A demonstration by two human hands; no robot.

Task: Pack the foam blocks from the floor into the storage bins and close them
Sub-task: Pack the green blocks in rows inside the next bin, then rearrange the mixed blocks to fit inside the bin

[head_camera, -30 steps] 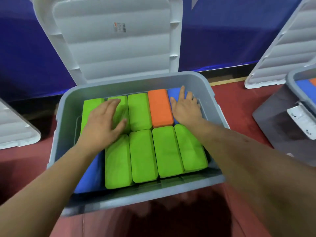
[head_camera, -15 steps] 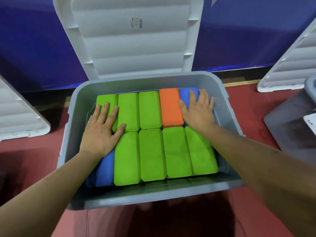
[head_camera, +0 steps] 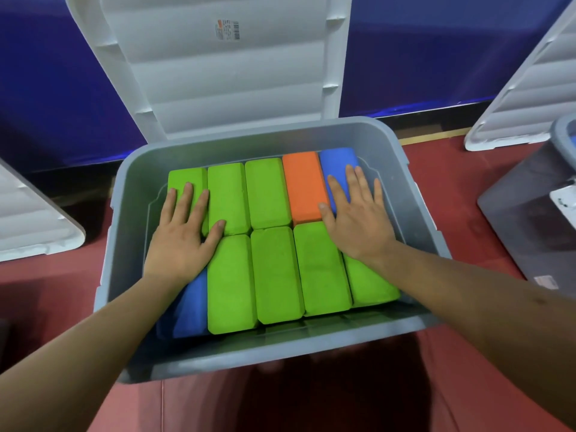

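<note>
While the left hand and right hand press flat, fingers spread, on foam blocks by the left and right edges of the bin, levelling seems the step; next, the upright lid needs swinging shut.

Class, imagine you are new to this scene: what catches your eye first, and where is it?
A grey plastic storage bin on the red floor holds green foam blocks, one orange foam block and two blue foam blocks at opposite corners. The left hand and right hand lie flat on them. Its white ribbed lid stands open behind.
</note>
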